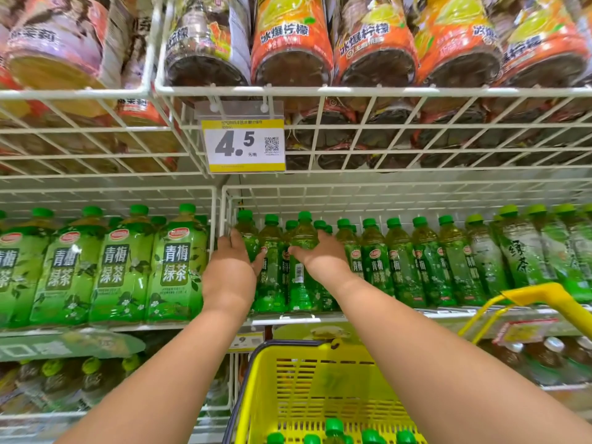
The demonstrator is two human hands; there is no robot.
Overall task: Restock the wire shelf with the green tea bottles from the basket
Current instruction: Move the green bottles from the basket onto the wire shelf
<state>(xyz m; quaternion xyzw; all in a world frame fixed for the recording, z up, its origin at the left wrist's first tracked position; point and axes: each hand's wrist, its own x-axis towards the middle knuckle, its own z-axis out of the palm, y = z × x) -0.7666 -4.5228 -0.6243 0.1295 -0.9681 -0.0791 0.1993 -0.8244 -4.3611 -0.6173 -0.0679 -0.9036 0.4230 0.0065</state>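
Both hands up on the shelf (320, 320) — left hand (235, 254) and right hand (315, 254) each wrapped around a bottle at twelve o'clock from the basket (320, 373), so seat them upright, labels forward, snug beside neighbours.

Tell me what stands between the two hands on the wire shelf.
In the head view, one small green-capped tea bottle stands between the left hand, which grips a bottle, and the right hand, which grips another bottle.

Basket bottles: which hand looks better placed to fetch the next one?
Probably the right hand: its arm passes directly above the yellow basket, though both hands are gripping green tea bottles on the wire shelf.
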